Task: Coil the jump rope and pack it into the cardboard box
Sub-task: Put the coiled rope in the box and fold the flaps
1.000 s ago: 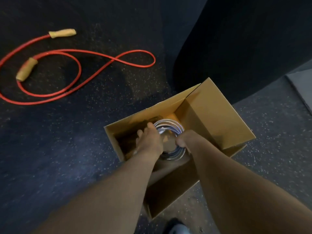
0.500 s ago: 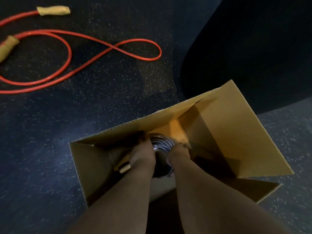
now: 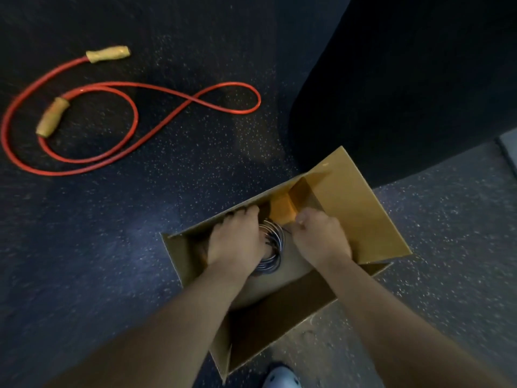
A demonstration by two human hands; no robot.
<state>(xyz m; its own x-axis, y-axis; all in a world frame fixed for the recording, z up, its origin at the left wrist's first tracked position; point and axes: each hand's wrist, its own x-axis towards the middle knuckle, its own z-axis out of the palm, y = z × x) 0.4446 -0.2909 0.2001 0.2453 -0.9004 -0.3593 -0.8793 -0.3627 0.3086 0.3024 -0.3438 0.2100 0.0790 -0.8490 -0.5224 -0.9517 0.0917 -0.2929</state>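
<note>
An open cardboard box [image 3: 363, 214] stands on the floor, its flaps spread outward. Inside lies a coiled jump rope [image 3: 273, 249] of thin silvery-dark loops. My left hand [image 3: 235, 242] is down in the box, covering and gripping the coil's left side. My right hand [image 3: 321, 239] is curled at the coil's right edge and seems to pinch a strand. The hands hide most of the coil and its handles.
A second jump rope [image 3: 134, 113], red with tan handles [image 3: 51, 117], lies in loose loops on the dark speckled floor to the upper left. A large dark block [image 3: 405, 79] rises behind the box. A light shoe tip [image 3: 281, 379] shows below the box.
Both hands stay in the box on the coil. They have drawn slightly apart, the right one toward the coil's right edge. The view has shifted, so the red rope shows more fully.
</note>
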